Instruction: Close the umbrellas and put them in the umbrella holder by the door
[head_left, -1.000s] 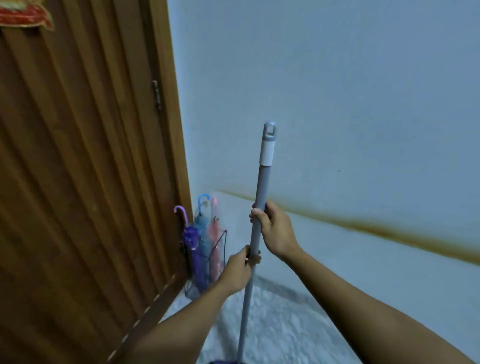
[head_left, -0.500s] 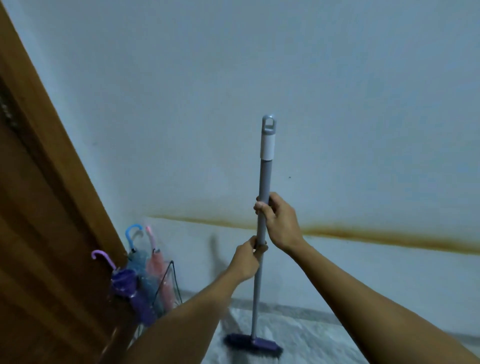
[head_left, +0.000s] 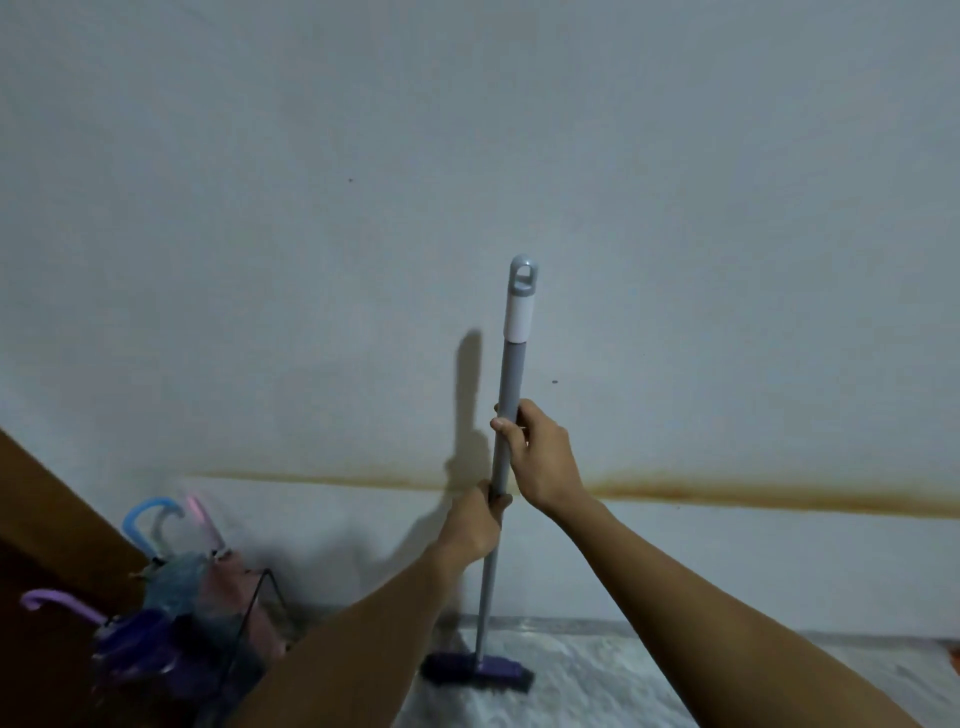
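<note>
While both hands grip the upright grey metal broom handle (head_left: 506, 441), the right hand (head_left: 540, 457) closed round it higher up and the left hand (head_left: 475, 525) wrapped round it just below, the view has swung rightward over the last second, so the brown wooden door (head_left: 47, 519) now shows only as a corner at lower left. The broom's dark purple brush head (head_left: 480, 670) rests on the pale speckled floor (head_left: 623, 686) right of the black wire umbrella holder (head_left: 260, 608). Three folded umbrellas stand in that holder beside the door: a purple one (head_left: 135, 644) nearest the door, a blue one (head_left: 166, 577) and a pink one (head_left: 228, 582) behind. By this look the umbrella job seems finished, and the hands have turned to sweeping.
</note>
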